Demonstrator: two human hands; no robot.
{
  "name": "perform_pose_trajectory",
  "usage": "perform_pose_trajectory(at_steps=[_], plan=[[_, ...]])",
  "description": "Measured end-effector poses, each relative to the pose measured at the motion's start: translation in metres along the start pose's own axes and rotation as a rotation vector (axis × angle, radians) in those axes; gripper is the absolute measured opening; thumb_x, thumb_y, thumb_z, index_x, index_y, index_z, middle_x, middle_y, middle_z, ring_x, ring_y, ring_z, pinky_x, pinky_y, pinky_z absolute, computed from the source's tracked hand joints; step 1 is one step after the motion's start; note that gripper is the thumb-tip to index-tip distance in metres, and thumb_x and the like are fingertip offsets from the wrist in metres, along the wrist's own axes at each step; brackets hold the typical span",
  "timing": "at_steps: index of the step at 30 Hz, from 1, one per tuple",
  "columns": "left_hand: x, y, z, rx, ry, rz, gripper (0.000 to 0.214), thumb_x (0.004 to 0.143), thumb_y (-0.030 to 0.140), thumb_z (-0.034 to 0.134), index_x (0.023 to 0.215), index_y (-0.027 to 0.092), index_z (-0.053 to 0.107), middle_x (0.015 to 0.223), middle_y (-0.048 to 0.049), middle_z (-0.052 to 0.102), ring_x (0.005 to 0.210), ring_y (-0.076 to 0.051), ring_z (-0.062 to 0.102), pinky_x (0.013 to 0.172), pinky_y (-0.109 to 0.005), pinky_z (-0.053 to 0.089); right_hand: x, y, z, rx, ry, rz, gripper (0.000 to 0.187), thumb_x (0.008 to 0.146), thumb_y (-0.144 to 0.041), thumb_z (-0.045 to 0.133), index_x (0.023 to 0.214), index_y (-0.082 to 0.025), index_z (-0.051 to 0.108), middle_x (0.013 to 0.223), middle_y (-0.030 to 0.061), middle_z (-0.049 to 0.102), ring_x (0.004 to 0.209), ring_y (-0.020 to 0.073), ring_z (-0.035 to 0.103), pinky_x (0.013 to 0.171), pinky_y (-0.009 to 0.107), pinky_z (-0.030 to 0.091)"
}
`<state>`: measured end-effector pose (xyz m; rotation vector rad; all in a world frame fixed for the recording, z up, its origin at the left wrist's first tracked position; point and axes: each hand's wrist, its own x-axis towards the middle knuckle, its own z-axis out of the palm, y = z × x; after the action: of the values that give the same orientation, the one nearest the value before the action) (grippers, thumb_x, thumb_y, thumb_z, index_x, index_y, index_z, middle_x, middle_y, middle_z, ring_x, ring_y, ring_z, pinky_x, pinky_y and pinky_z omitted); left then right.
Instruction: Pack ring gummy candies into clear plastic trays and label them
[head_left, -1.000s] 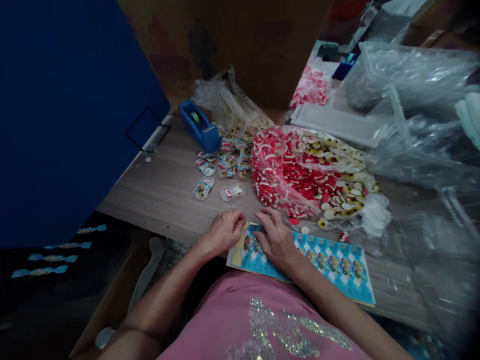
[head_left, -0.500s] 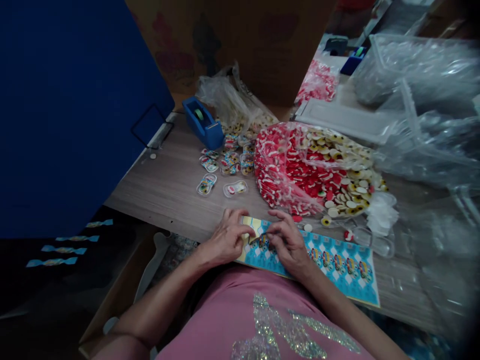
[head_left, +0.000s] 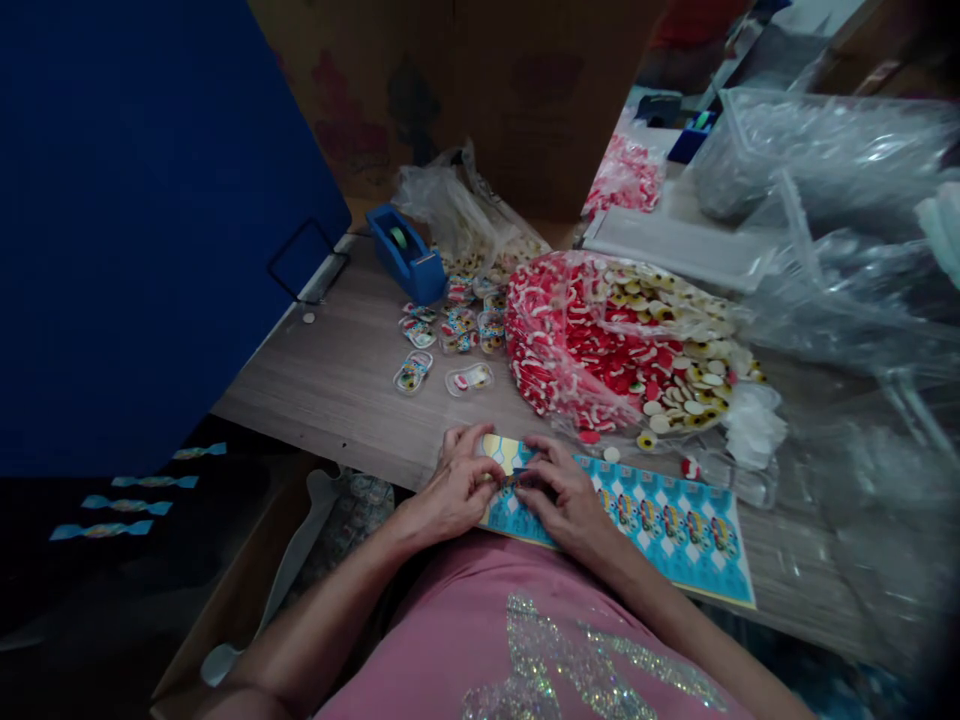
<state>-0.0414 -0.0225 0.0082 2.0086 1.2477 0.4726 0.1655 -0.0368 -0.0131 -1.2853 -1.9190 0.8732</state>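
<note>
- Pinching the left end of the printed sheet [head_left: 660, 520] with the left hand [head_left: 457, 488], fingers curled shut on its edge
- Nipping the same end with the right hand [head_left: 564, 495], fingertips closed against those of the left, palm down on the sheet
- Lying flat along the near edge of the table [head_left: 337, 385], that sheet, just in front of the pink shirt [head_left: 525, 640]
- Just beyond the hands, a clear bag of sweets [head_left: 592, 345], red-and-white and yellow
- Left of the bag, small clear packets [head_left: 450, 340] and a blue tape dispenser [head_left: 409, 262]
</note>
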Motion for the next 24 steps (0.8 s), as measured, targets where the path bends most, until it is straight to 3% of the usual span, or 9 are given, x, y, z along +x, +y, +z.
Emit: perform_pose_trajectory(at_steps=[6,11,13,15,18,20,21,24], plan=[[0.002,-0.004,-0.006,0.129,0.013,0.074,0.034,0.086,0.009,0.048,0.112,0.02,0.069,0.139,-0.0131,0.045,0.126,-0.027,0.036,0.106,-0.047,0.039,-0.004,0.001,0.01,0.042,0.02,-0.121,0.01,0.087,-0.016,0.057,0.085,-0.02,0.066,0.121,0.0118,0.056,0.093,0.0204,0.061,0.082,0.04,0.053],[-0.002,0.0,-0.008,0.294,-0.019,0.093,0.033,0.085,0.013,0.053,0.111,0.027,0.069,0.14,-0.0107,0.046,0.122,-0.031,0.038,0.098,-0.052,0.042,-0.016,-0.024,-0.014,0.287,-0.012,-0.186,0.016,0.087,-0.014,0.056,0.087,-0.025,0.068,0.131,0.0081,0.048,0.09,0.0179,0.061,0.078,0.038,0.054],[-0.001,-0.002,-0.01,0.314,-0.02,0.116,0.03,0.085,0.015,0.053,0.108,0.027,0.07,0.137,-0.0109,0.048,0.121,-0.03,0.04,0.096,-0.051,0.042,-0.016,-0.036,-0.033,0.447,0.128,-0.112,0.017,0.087,-0.015,0.057,0.087,-0.028,0.068,0.13,0.006,0.049,0.085,0.0168,0.061,0.074,0.037,0.054],[0.008,-0.008,-0.017,0.314,0.038,0.145,0.027,0.085,0.016,0.055,0.106,0.023,0.069,0.131,-0.0124,0.053,0.118,-0.029,0.043,0.097,-0.049,0.041,-0.013,-0.044,-0.053,0.616,0.372,-0.024,0.015,0.086,-0.017,0.058,0.086,-0.029,0.068,0.127,0.0048,0.052,0.082,0.0158,0.06,0.07,0.035,0.053],[0.036,-0.024,-0.038,0.346,0.253,0.115,0.032,0.082,0.019,0.059,0.113,0.018,0.065,0.129,-0.0144,0.054,0.117,-0.029,0.043,0.101,-0.049,0.037,-0.008,-0.043,-0.073,0.794,0.683,0.053,0.012,0.081,-0.018,0.064,0.086,-0.029,0.066,0.113,0.0033,0.06,0.078,0.0155,0.059,0.065,0.032,0.05],[0.06,-0.035,-0.052,0.39,0.324,0.094,0.033,0.077,0.021,0.064,0.11,0.015,0.065,0.127,-0.0154,0.055,0.117,-0.031,0.042,0.101,-0.048,0.037,-0.007,-0.038,-0.074,0.825,0.742,0.074,0.016,0.076,-0.018,0.07,0.088,-0.028,0.063,0.094,0.0013,0.064,0.075,0.0159,0.06,0.063,0.031,0.049],[0.07,-0.041,-0.057,0.402,0.297,0.101,0.029,0.076,0.02,0.065,0.104,0.014,0.066,0.121,-0.0152,0.058,0.114,-0.03,0.044,0.099,-0.046,0.038,-0.008,-0.036,-0.071,0.813,0.73,0.078,0.019,0.075,-0.019,0.072,0.089,-0.027,0.062,0.085,0.0,0.064,0.073,0.0162,0.06,0.063,0.031,0.049],[0.09,-0.052,-0.063,0.407,0.214,0.132,0.013,0.076,0.014,0.061,0.086,0.016,0.068,0.096,-0.0097,0.065,0.1,-0.024,0.052,0.091,-0.038,0.041,-0.01,-0.031,-0.055,0.715,0.592,0.126,0.019,0.077,-0.023,0.072,0.092,-0.025,0.061,0.082,0.0008,0.066,0.075,0.017,0.062,0.065,0.031,0.051]])
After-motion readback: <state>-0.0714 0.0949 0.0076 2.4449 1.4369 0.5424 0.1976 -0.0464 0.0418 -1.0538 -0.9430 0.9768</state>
